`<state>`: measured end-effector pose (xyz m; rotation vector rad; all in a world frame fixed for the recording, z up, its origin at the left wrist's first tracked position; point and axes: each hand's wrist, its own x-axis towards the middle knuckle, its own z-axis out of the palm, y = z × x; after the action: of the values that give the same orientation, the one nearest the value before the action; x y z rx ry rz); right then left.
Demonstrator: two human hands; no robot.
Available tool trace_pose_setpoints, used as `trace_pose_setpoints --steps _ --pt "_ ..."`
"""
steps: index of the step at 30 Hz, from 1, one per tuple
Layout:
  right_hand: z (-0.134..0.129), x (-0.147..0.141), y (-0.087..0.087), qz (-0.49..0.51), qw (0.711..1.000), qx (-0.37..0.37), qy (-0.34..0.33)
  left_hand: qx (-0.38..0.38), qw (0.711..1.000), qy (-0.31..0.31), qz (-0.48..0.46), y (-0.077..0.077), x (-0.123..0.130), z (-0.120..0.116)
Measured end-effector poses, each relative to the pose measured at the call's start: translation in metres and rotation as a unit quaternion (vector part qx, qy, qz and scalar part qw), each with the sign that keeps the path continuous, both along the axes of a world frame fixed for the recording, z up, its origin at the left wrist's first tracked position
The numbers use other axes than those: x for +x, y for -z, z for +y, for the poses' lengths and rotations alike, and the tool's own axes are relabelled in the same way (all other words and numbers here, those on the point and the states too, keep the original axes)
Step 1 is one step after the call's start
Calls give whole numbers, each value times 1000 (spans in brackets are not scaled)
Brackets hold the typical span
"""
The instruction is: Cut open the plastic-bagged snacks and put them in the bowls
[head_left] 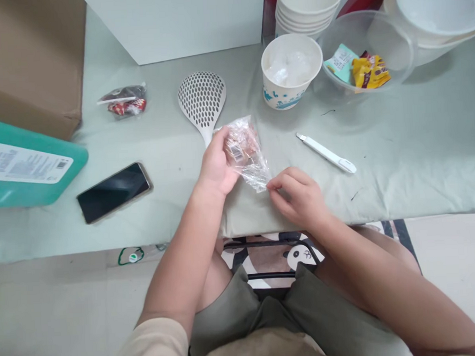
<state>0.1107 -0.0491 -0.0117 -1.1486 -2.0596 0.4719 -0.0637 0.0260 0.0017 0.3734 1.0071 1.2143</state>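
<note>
Clear packet held in two hands by the skimmer

Head view. The skimmer is serving as the landmark for all positions. The packet, with reddish contents, is sitting in the hands just right of the skimmer's handle, on the near side of its perforated head. The left hand is supporting the packet's body, and the right hand is holding its near corner; this division is probably steadying the contents while tensioning the loose film. The white cutter is lying right of the skimmer and nearer, presumably placed for easy reach by the right hand. The clear bowl, farther right, is containing wrappers, probably to prevent scatter.

Fingers, left: one digit is pressing along the packet's edge; the others are hiding behind the film, so their spread cannot be told.

Fingers, right: thumb and index finger are meeting in a pinch on the packet's corner; the remaining fingers are lying curled.
</note>
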Motion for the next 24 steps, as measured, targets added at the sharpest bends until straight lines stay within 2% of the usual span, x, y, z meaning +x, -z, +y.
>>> trace_pose_setpoints --steps 2,4,6,11,16,20,24 --pt "0 2 0 -24 999 7 -27 8 1000 5 13 -2 -7 1" --pt "1 4 -2 -3 999 12 -48 12 1000 17 18 -6 -14 -1" --pt "3 8 -6 34 999 2 -34 10 999 49 19 -11 -18 -4" --pt "13 17 -7 57 995 -15 85 -2 980 198 16 -15 -15 -15" --pt "17 15 -1 58 996 8 70 0 953 303 -30 -11 -4 -23" --pt "16 15 -5 77 993 -46 75 6 931 363 -33 -13 -1 -25" --pt "17 17 -9 83 986 -117 81 8 928 373 -7 -14 -1 -25"
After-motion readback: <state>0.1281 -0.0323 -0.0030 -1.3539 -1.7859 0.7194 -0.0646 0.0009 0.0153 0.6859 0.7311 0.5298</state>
